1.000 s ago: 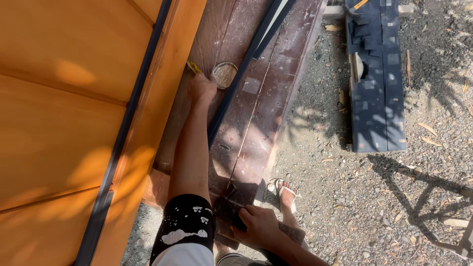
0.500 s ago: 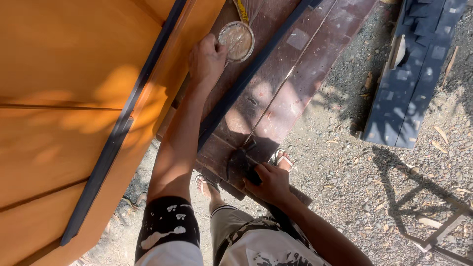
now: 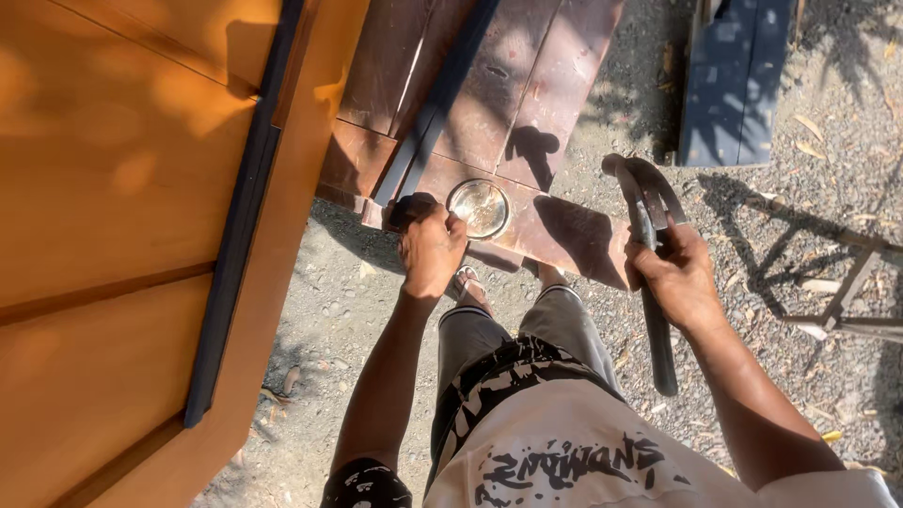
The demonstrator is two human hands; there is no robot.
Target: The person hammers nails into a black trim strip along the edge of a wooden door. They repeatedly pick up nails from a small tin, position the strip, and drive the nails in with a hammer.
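My left hand [image 3: 431, 252] is closed on the near rim of a small round metal bowl [image 3: 480, 207]. The bowl sits at the near end of a dark brown wooden board [image 3: 564, 240]. My right hand [image 3: 679, 280] grips a dark claw hammer [image 3: 647, 193] just below its head. The curved claw points up and away from me, and the handle hangs down past my wrist. The hammer is held to the right of the board, over the gravel. What is inside the bowl cannot be made out.
A large orange wooden panel [image 3: 113, 235] with a dark strip [image 3: 240, 245] along its edge fills the left. Dark blue boards [image 3: 738, 85] lie at the top right, and a thin metal frame [image 3: 847, 301] stands at the right. Gravel [image 3: 329, 282] covers the ground around my sandalled feet [image 3: 467, 287].
My left hand has drawn the bowl along the board to its near end. My right hand has left the board's end and now holds the hammer up at the right.
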